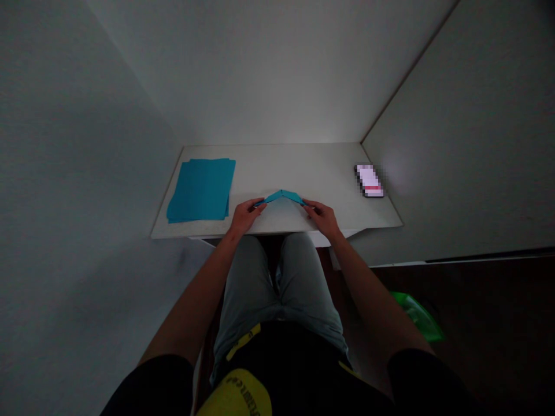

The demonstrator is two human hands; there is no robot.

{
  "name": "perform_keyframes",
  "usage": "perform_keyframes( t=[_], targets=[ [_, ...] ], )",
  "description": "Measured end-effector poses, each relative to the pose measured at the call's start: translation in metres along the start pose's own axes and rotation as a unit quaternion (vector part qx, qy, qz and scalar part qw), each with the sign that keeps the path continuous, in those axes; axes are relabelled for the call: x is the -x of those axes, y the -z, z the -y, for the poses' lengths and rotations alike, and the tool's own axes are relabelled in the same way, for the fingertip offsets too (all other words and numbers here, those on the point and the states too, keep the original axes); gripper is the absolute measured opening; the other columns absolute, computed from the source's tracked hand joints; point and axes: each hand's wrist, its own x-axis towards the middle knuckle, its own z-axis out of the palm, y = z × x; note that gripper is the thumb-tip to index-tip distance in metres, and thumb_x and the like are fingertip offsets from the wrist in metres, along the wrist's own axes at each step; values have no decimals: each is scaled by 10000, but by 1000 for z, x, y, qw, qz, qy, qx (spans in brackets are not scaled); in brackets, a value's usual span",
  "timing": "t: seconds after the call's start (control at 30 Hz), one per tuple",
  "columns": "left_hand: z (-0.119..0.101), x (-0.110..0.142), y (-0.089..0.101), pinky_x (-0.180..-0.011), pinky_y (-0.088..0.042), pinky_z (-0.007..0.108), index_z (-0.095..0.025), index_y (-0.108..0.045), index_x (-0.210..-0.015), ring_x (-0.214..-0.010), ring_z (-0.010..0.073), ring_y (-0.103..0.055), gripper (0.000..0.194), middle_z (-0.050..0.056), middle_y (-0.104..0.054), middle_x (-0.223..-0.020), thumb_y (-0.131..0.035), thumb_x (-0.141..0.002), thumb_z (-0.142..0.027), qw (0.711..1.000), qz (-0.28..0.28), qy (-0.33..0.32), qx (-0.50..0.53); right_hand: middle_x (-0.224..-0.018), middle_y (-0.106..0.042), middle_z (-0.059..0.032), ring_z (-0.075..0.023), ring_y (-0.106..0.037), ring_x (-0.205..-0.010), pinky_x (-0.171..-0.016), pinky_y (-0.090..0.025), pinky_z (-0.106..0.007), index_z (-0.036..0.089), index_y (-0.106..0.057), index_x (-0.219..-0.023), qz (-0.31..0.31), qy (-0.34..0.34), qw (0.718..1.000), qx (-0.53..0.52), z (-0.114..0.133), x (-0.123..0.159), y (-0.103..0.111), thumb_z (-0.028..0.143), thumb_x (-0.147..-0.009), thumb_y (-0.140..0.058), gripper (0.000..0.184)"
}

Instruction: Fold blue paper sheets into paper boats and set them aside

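Head view: I look forward and down over a white counter [299, 164] set into a corner.
Walls: white walls [87, 173] meet behind the counter and run along both sides.
Floor: dark floor [485, 300] lies to my right, under a crumpled green plastic bag [417, 316].
Lap: my grey shorts [247, 289] sit just below the counter's near edge.
Left of counter: a stack of teal paper sheets [200, 190], slightly uneven.
Right of counter: a pixelated phone [369, 181], well apart from the stack.
Centre: a folded teal paper strip [281, 197] bends into a shallow peak between my hands.
Left hand [246, 215]: pinching the strip's left end.
Right hand [323, 218]: pinching the strip's right end.
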Motion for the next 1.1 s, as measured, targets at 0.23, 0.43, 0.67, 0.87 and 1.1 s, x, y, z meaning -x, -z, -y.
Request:
perform_keyframes(
  t=[0.23, 0.43, 0.67, 0.87, 1.1],
  targets=[
    [3, 2, -2, -717, -559, 307, -192, -837, -1242, -743, 184, -678, 536, 69, -834, -941, -768, -884, -584, 999, 39, -1, 2, -1049, -806, -61, -167, -699, -662, -666, -578, -328, 235, -796, -1299, 7, 12, 1000, -8, 1, 1, -1, 584, -915, -739, 522],
    [1, 4, -3, -817, -608, 338, -198, -799, -1311, -798, 191, -715, 564, 76, -847, -1136, -652, -974, -626, 998, 49, -15, -20, -1050, -810, -63, -175, -713, -664, -662, -588, -333, 241, -790, -1286, 24, 23, 999, 4, -1, 1, -1, 606, -917, -743, 522],
    [1, 6, -6, -783, -591, 321, -194, -780, -1292, -738, 179, -696, 460, 61, -850, -1075, -556, -1057, -521, 998, 19, -24, -57, -1056, -816, -63, -185, -720, -679, -667, -583, -336, 260, -787, -1273, 29, 24, 999, 18, 2, 2, 0, 595, -925, -745, 484],
    [5, 7, -6, -779, -566, 315, -199, -806, -1215, -775, 185, -694, 373, 61, -819, -1000, -561, -1063, -436, 994, -5, -52, -93, -1010, -811, -59, -167, -672, -645, -623, -540, -315, 242, -793, -1232, 21, 21, 999, 17, 5, 3, -1, 582, -907, -749, 473],
    [6, 9, -7, -803, -567, 309, -200, -810, -1140, -780, 161, -686, 230, 66, -764, -1061, -640, -1020, -300, 985, -56, -104, -126, -934, -774, -42, -143, -587, -606, -573, -464, -291, 225, -792, -1175, -2, 19, 1000, 17, 6, 4, -1, 557, -890, -746, 440]
  ],
)
